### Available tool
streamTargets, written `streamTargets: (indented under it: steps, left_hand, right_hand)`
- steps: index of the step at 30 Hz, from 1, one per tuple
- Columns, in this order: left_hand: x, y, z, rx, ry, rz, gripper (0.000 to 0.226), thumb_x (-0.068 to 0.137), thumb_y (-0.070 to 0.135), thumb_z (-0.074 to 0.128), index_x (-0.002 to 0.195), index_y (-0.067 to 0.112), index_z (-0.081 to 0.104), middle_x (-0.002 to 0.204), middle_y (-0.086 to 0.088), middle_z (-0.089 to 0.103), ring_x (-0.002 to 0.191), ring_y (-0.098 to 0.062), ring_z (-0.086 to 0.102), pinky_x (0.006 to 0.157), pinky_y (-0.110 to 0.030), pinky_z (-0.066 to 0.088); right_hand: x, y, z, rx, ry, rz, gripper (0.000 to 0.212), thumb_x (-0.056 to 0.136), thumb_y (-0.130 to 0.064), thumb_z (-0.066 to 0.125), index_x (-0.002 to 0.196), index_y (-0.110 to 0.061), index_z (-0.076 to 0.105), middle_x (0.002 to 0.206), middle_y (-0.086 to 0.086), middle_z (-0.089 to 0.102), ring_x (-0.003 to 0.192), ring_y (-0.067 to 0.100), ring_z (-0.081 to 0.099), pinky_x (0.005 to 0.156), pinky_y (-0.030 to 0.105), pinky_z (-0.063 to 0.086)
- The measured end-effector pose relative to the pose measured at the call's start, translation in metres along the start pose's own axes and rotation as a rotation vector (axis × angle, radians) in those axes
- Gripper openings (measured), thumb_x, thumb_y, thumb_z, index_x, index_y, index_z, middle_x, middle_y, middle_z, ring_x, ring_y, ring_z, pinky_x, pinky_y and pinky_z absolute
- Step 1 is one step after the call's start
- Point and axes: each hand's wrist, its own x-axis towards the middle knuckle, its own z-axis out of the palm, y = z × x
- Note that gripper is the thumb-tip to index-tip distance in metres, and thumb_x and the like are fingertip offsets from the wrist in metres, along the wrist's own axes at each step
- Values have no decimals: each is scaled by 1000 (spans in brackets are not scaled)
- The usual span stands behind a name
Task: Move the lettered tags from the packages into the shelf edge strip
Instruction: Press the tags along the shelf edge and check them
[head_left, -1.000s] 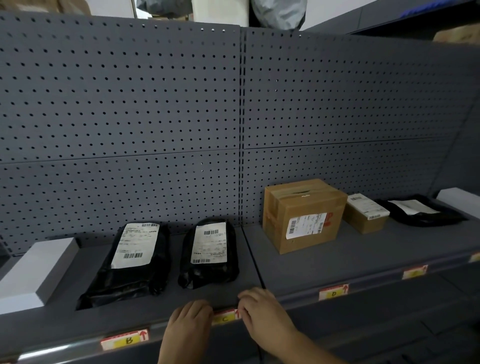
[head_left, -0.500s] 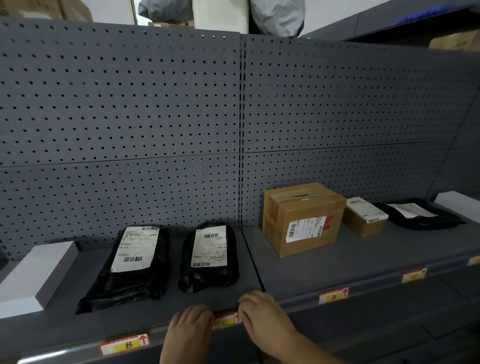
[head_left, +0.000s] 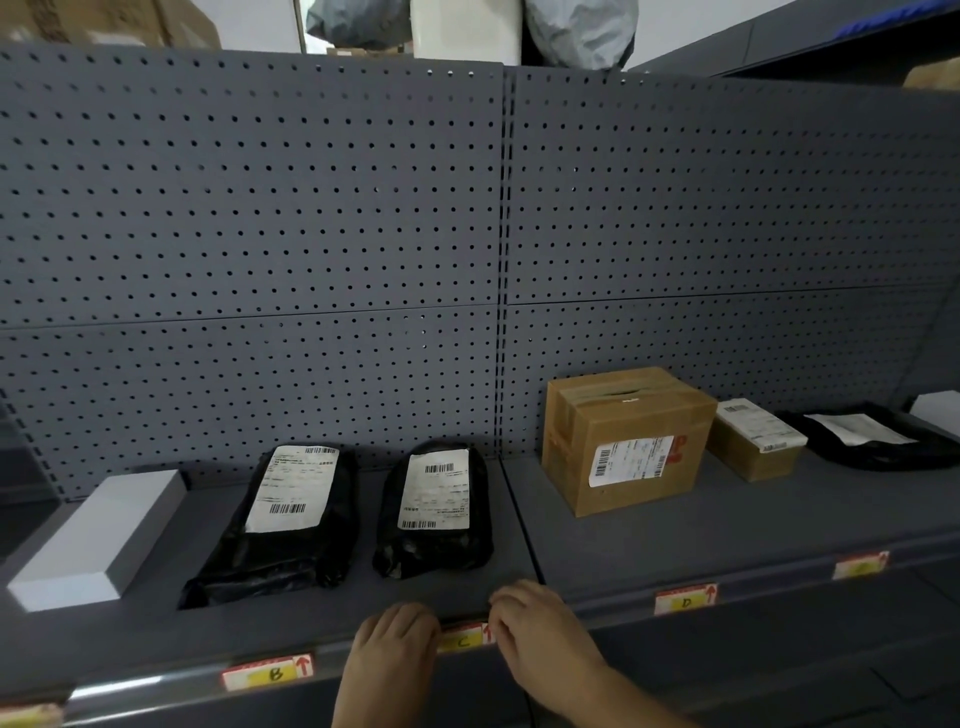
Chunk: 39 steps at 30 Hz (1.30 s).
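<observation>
The tag lettered C (head_left: 464, 640) sits in the shelf edge strip (head_left: 587, 621), yellow with a red arrow. My left hand (head_left: 389, 660) covers its left end and my right hand (head_left: 540, 636) its right end, fingers curled onto the strip. Tag B (head_left: 270, 674) sits in the strip to the left, tag D (head_left: 685, 600) to the right, and a further tag (head_left: 860, 565) beyond it. Behind tag C lies a black mailer (head_left: 434, 512) with a white label; another black mailer (head_left: 285, 519) lies behind tag B. A brown carton (head_left: 623, 441) stands behind tag D.
A white box (head_left: 98, 540) lies at the shelf's left end. A small brown box (head_left: 753, 441) and a black bag (head_left: 872, 436) sit at the right. A grey pegboard wall (head_left: 363, 234) backs the shelf. Another tag (head_left: 28, 714) shows at the far left.
Both hands stay at the C tag with barely any shift. The camera has tipped slightly, so the shelf sits a little lower in view.
</observation>
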Motion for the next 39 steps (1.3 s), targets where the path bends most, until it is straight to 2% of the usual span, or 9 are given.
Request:
streamTargets:
  steps: [4,8,15,20,28,31,33,35,39]
  left_hand:
    - [2,0,-9,-9,-28,15,16,77,38,50,71,33,64,83,15,64,77,-6,62,72,-19,37]
    - [-7,-12,-27,29,-12,-7,14,78,40,54,82,33,65,93,14,65,87,-7,59,82,-23,37]
    - [-50,-62,-73,123,117,-54,16,84,34,54,85,25,68,98,6,66,95,-16,59,87,-33,41]
    - [-76,-117,-102,140,88,-72,17,83,37,54,91,27,66,103,7,64,99,-17,56,88,-33,38]
    - [-75,-148,-125,108,-127,-21,20,79,39,51,89,34,67,101,14,63,91,-11,58,74,-28,43]
    - [-70,-146,-130,76,-141,-29,13,80,36,51,84,33,63,94,15,61,86,-10,59,70,-29,47]
    - [-67,-144,-133,77,-145,-35,5,78,29,63,80,33,61,89,15,59,82,-10,59,68,-28,47]
    - [-64,-142,-132,69,-181,-68,22,69,21,79,77,32,62,86,14,59,80,-10,59,67,-27,48]
    - [-62,-142,-127,107,-217,-78,31,59,17,87,73,30,62,82,12,58,72,-11,59,61,-28,49]
  right_hand:
    - [5,-7,1,5,35,30,22,90,-32,48,100,-21,64,120,-6,58,112,11,48,102,26,34]
    - [23,-31,10,1,57,-35,21,85,-37,50,92,-21,62,105,-5,61,98,15,51,92,33,41]
    - [51,-104,51,45,94,-147,21,85,-37,49,93,-22,62,101,-5,61,95,16,53,85,30,41]
    - [69,-157,73,48,107,-161,22,89,-34,50,102,-22,63,108,-5,61,98,16,52,87,31,41]
    - [82,-204,93,16,147,-43,19,93,-29,48,100,-21,64,114,-7,60,103,16,51,89,28,36]
    - [79,-205,95,30,164,-1,14,91,-24,52,93,-19,65,108,-4,62,99,17,54,88,29,42]
    - [79,-203,95,35,144,9,11,90,-20,54,89,-18,65,104,-2,64,96,19,55,86,32,45]
    - [80,-201,95,30,139,3,9,90,-17,56,85,-17,65,101,-1,65,94,20,56,84,32,47]
    - [82,-202,93,27,128,0,12,89,-12,56,82,-15,65,104,0,66,96,22,56,83,28,40]
